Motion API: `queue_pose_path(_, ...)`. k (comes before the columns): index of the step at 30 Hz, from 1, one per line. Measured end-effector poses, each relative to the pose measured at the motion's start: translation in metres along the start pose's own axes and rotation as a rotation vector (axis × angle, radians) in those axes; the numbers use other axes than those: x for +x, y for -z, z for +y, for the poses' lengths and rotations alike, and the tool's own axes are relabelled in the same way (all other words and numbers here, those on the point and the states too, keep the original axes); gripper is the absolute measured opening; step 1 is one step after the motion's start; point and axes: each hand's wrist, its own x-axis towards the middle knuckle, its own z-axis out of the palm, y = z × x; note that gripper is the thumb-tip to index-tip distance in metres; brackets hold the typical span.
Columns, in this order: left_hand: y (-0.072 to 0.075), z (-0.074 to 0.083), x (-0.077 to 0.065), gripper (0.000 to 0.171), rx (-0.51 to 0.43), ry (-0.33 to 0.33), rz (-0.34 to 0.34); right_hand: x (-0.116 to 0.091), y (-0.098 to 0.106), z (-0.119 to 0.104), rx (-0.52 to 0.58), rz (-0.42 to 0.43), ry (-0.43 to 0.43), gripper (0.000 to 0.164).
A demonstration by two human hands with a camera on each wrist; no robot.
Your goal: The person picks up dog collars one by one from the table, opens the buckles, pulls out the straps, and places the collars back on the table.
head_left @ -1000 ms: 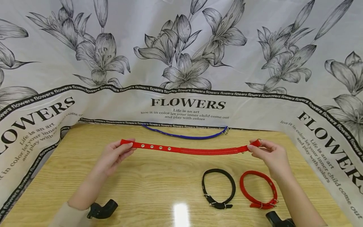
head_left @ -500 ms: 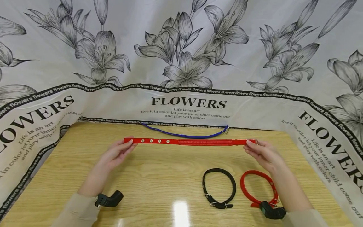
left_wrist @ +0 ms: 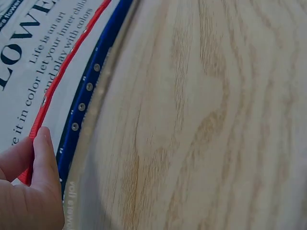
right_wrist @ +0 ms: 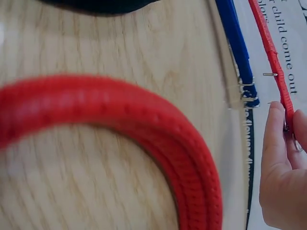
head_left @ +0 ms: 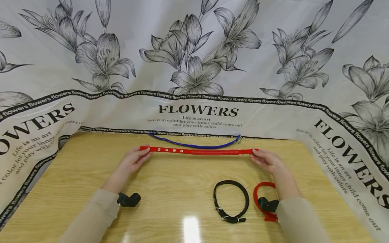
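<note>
A red collar (head_left: 212, 152) is stretched out nearly straight between both hands, its metal eyelets toward the left end. My left hand (head_left: 136, 159) pinches the eyelet end between thumb and fingers; the left wrist view shows the same hand (left_wrist: 33, 187) on the strap. At the other end, by the buckle, my right hand (head_left: 267, 160) pinches the strap. A metal ring shows beside its fingers in the right wrist view. Just behind the red collar lies an unfastened blue collar (head_left: 209, 147), with eyelets on its left part and a buckle at its right end.
A fastened black collar (head_left: 216, 194) forms a loop on the wooden table (head_left: 164, 209), front right. Beside it a second, looped red collar (head_left: 264, 184) is partly hidden by the right wrist camera (head_left: 268, 204) and sleeve. A white flower-printed cloth (head_left: 194, 116) hangs along the table's back edge.
Both hands have moved forward and closer together with the red collar, which now sits nearer the blue one. The right forearm has come over the looped red collar.
</note>
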Motion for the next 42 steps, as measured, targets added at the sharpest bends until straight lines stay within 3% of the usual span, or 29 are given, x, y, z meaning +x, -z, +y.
queue_pose_path(8, -0.007, -0.006, 0.017, 0.044, 0.205, -0.1, 0.148, 0.023, -0.008, 0.003, 0.109, 0.144, -0.04, 0.029)
queue_pose_path(16, -0.007, -0.01, 0.027, 0.041, 0.291, -0.146, 0.238, 0.037, -0.012, 0.009, 0.101, 0.219, -0.092, 0.033)
queue_pose_path(21, -0.006, -0.011, 0.028, 0.039, 0.318, -0.174, 0.246, 0.039, -0.013, 0.008, 0.135, 0.221, -0.082, 0.031)
queue_pose_path(24, -0.006, -0.013, 0.028, 0.039, 0.343, -0.178, 0.243, 0.038, -0.012, 0.007, 0.147, 0.224, -0.081, 0.018)
queue_pose_path(29, -0.007, -0.014, 0.028, 0.039, 0.369, -0.17, 0.246, 0.036, -0.01, 0.007, 0.177, 0.223, -0.089, 0.054)
queue_pose_path(35, -0.007, -0.011, 0.028, 0.041, 0.378, -0.182, 0.247, 0.032, -0.007, 0.007, 0.151, 0.203, -0.065, 0.014)
queue_pose_path(42, 0.004, -0.008, 0.022, 0.043, 0.418, -0.213, 0.208, 0.024, -0.004, 0.005, 0.063, 0.226, -0.03, 0.011)
